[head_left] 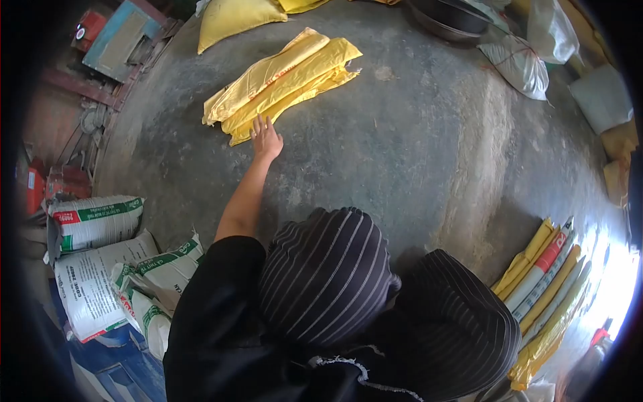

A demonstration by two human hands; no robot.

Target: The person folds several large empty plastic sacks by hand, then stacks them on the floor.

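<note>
My left hand (pixel 268 142) reaches forward with its fingers stretched out and apart, fingertips right at the near edge of a pile of folded yellow sacks (pixel 289 86). The sacks are laid lengthwise over one another on the grey concrete floor (pixel 395 154), slanting up to the right. Red print shows along one of them. My right hand is out of sight. Both my knees, in dark striped trousers (pixel 328 275), are bent up in front of me.
Filled white-and-green feed bags (pixel 100 224) are stacked at the left. To the right lie rolled yellow and white sacks (pixel 542 281). At the back are a full yellow sack (pixel 238 21), a black basin (pixel 452 20) and tied white bags (pixel 519 63). Machinery (pixel 120 40) lines the upper left.
</note>
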